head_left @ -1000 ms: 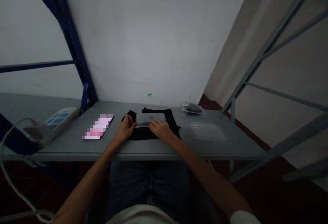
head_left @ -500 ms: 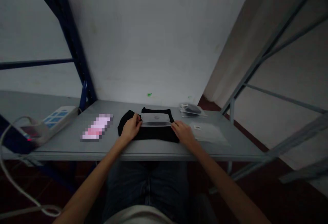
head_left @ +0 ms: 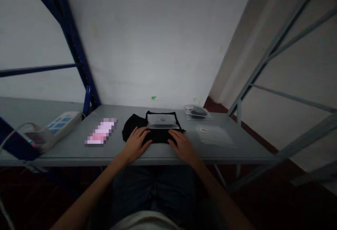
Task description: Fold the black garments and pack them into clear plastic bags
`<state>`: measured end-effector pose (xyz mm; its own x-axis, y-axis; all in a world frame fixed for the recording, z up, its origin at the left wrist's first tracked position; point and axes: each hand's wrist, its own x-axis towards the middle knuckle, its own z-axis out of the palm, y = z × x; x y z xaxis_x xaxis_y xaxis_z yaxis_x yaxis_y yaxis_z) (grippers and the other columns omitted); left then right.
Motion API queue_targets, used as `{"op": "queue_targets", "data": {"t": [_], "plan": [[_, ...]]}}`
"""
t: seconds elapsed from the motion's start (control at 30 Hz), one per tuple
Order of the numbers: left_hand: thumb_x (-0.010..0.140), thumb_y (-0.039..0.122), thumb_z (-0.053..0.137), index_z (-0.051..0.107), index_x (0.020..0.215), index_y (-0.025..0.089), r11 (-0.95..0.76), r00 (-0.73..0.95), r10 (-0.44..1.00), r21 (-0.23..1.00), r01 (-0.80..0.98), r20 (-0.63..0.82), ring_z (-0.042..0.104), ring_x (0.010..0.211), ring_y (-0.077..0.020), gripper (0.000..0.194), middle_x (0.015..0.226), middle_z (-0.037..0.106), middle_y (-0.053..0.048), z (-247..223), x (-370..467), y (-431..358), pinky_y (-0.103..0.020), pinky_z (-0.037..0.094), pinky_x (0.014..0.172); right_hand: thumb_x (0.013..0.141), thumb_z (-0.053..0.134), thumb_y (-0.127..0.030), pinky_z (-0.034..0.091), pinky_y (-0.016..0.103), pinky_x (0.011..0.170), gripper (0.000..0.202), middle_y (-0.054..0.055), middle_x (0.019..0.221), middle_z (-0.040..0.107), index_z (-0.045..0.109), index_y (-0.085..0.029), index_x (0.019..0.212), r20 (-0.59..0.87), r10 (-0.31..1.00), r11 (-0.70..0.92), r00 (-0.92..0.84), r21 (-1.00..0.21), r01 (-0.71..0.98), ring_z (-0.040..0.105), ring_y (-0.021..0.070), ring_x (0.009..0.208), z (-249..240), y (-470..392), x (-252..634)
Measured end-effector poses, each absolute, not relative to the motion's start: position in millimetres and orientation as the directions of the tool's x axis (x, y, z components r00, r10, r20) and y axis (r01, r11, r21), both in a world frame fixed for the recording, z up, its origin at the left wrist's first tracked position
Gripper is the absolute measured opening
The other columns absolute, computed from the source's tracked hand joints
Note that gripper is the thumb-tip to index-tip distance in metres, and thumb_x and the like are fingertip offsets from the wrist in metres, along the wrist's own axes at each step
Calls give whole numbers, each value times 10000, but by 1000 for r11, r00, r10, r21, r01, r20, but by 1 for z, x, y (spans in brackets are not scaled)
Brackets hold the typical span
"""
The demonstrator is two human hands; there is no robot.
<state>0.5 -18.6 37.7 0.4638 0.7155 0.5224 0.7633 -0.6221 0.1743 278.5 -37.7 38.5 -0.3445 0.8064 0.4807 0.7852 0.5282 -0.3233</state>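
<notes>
A piece of black cloth (head_left: 160, 138) lies on the grey table, with a bunched lobe at its left end. On top of it rests a pale, flat rectangular piece (head_left: 161, 119) with a small round mark, framed by black fabric; whether it is card or plastic I cannot tell. My left hand (head_left: 136, 143) presses on the cloth's left front part, fingers stretched and spread. On the right front part lies my right hand (head_left: 182, 145), its fingers extended and a little blurred. Neither hand grips anything.
To the right are a translucent plastic bag (head_left: 216, 136) and, behind it, stacked bags (head_left: 197, 112) with dark contents. A pixelated, phone-shaped object (head_left: 102, 132) lies left. Further left is a white power strip (head_left: 63, 122) with a cable. Blue rack posts (head_left: 76, 47) and the wall bound the table.
Both hands have let go of the edges beside the pale piece and moved toward the table's front edge, now lying flat on the cloth. More of the black border shows.
</notes>
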Motion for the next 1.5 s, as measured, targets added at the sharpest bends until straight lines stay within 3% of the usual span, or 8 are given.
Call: {"op": "queue_targets", "data": {"t": [0.07, 0.17, 0.3, 1.5], "plan": [[1036, 491, 463, 514, 1402, 207, -674, 540, 695, 169, 719, 474, 464, 1430, -285, 466, 1529, 512, -124, 36, 0, -23, -547, 299, 1236, 1065, 418, -466, 331, 468, 1226, 543, 107, 1567, 488, 463, -200, 1536, 422, 811, 548, -404, -310, 777, 441, 250, 1450, 34, -41, 273], [1046, 506, 436, 476, 1469, 203, -693, 581, 698, 191, 696, 418, 432, 1468, -265, 522, 1560, 495, -121, 36, 1, -24, -528, 303, 1244, 1066, 398, -489, 269, 503, 1254, 597, 106, 1614, 420, 376, -199, 1587, 353, 827, 540, -438, -280, 794, 363, 251, 1506, 30, -41, 269], [1057, 498, 411, 461, 1506, 201, -692, 596, 700, 169, 701, 394, 401, 1492, -258, 541, 1585, 470, -114, 34, 3, -24, -537, 270, 1258, 1062, 384, -521, 237, 515, 1264, 637, 116, 1629, 387, 365, -163, 1589, 307, 849, 508, -430, -248, 825, 318, 262, 1529, 30, -42, 268], [1044, 548, 415, 497, 1498, 229, -644, 554, 736, 150, 750, 388, 407, 1489, -262, 561, 1571, 490, -99, 26, 1, -26, -540, 280, 1246, 1049, 440, -465, 253, 531, 1252, 594, 109, 1616, 410, 411, -171, 1564, 293, 854, 500, -431, -227, 836, 323, 258, 1526, 27, -44, 269]]}}
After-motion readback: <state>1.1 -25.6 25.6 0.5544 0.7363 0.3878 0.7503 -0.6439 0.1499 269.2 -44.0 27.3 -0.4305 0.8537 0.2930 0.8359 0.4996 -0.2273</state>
